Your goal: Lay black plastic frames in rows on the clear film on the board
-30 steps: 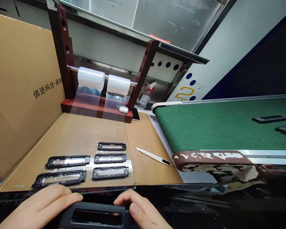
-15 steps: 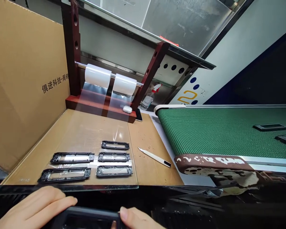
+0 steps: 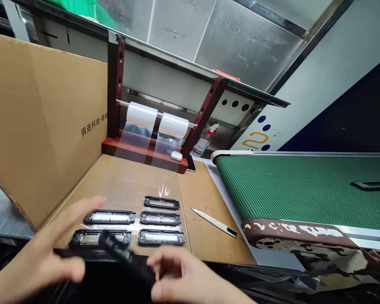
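My right hand (image 3: 174, 270) grips one end of a black plastic housing (image 3: 126, 257), which is tilted and blurred by motion above the table's front edge. My left hand (image 3: 57, 240) is off to the left with thumb and fingers spread, touching nothing that I can see. Behind the hands, several similar black frames lie in two columns on the clear film: one frame (image 3: 110, 216) is in the left column, another frame (image 3: 161, 237) in the right. To their right rests a white craft knife (image 3: 213, 221), its blade pointing to the back left.
Two rolls of clear film (image 3: 142, 115) hang on a rod in a dark red stand (image 3: 139, 154). A cardboard sheet (image 3: 44, 122) walls off the left. On the right runs a green conveyor belt (image 3: 288, 181) carrying a black part (image 3: 372, 185). Behind the stand is a spray bottle (image 3: 202, 143).
My left hand has let go of the black housing and moved up with fingers spread. My right hand has tilted the housing and raised it. The view has shifted slightly.
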Motion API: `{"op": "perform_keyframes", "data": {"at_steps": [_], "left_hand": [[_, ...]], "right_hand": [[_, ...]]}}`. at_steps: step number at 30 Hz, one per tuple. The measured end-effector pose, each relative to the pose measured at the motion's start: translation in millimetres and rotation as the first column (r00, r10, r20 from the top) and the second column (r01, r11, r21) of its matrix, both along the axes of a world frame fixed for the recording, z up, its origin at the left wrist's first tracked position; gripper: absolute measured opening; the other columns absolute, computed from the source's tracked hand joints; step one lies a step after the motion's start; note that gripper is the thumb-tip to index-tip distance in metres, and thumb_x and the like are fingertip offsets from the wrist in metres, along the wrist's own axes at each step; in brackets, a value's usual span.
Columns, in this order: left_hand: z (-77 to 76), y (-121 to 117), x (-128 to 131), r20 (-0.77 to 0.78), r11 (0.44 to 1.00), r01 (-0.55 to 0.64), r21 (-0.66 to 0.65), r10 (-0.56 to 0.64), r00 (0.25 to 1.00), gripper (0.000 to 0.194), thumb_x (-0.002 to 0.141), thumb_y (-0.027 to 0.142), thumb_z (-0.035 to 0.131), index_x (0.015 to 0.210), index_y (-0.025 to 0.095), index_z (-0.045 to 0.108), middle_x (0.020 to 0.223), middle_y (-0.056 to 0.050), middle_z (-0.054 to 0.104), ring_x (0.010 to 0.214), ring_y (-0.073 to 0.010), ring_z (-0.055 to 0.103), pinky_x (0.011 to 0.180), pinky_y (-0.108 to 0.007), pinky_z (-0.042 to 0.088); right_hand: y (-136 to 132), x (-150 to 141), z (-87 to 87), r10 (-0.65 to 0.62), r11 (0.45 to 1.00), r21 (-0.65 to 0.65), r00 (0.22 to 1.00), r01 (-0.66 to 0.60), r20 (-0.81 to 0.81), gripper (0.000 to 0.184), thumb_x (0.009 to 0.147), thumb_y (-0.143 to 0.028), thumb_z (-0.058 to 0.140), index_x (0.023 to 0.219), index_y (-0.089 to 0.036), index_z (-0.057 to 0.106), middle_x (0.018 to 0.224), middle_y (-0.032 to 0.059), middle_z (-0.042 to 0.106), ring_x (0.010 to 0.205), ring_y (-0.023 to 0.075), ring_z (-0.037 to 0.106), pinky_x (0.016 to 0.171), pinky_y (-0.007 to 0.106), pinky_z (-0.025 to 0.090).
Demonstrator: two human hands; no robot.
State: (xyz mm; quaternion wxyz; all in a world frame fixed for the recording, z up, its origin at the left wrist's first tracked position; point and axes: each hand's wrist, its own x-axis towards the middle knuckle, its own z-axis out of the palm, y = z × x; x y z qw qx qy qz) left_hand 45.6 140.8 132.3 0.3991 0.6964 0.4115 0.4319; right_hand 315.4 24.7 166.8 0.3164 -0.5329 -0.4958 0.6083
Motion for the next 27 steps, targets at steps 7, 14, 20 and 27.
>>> {"op": "perform_keyframes", "data": {"at_steps": [7, 14, 20, 27], "left_hand": [[24.4, 80, 32, 0.122, 0.797, 0.059, -0.601, 0.018, 0.992, 0.081, 0.09, 0.064, 0.034, 0.149, 0.009, 0.021, 0.151, -0.022, 0.04, 0.129, -0.0288, 0.052, 0.114, -0.041, 0.033], [28.9, 74, 33, 0.2, 0.723, 0.143, -0.676, -0.007, 0.98, 0.067, 0.094, 0.054, 0.036, 0.146, 0.013, 0.027, 0.15, -0.02, 0.042, 0.126, -0.0271, 0.055, 0.104, -0.036, 0.045], [21.1, 82, 29, 0.253, 0.713, 0.173, -0.68, 0.007, 0.967, 0.066, 0.094, 0.054, 0.036, 0.146, 0.013, 0.025, 0.152, -0.022, 0.038, 0.122, -0.0276, 0.058, 0.102, -0.037, 0.047], [19.6, 83, 28, 0.212, 0.744, 0.161, -0.648, -0.026, 0.977, 0.069, 0.092, 0.058, 0.038, 0.144, 0.014, 0.027, 0.143, -0.022, 0.051, 0.112, -0.027, 0.065, 0.101, -0.039, 0.049]], "right_hand": [[81, 4, -2.3, -0.38, 0.711, 0.674, 0.699, -0.199, 0.606, 0.033, 0.08, -0.014, 0.073, 0.11, -0.019, 0.063, 0.1, 0.0057, 0.068, 0.096, 0.0212, 0.061, 0.086, 0.035, 0.048], [112, -6, -32.3, -0.414, 0.683, 0.682, 0.629, -0.262, 0.657, 0.033, 0.077, -0.017, 0.078, 0.108, -0.02, 0.065, 0.095, 0.0052, 0.069, 0.094, 0.0237, 0.061, 0.085, 0.037, 0.046], [118, -9, -36.5, -0.421, 0.683, 0.677, 0.61, -0.273, 0.671, 0.033, 0.077, -0.02, 0.079, 0.107, -0.02, 0.067, 0.096, 0.0039, 0.069, 0.093, 0.0222, 0.061, 0.085, 0.034, 0.045], [119, -9, -39.9, -0.413, 0.702, 0.653, 0.583, -0.285, 0.699, 0.034, 0.077, -0.022, 0.078, 0.11, -0.022, 0.067, 0.096, 0.0035, 0.069, 0.095, 0.0221, 0.061, 0.084, 0.034, 0.045]]}}
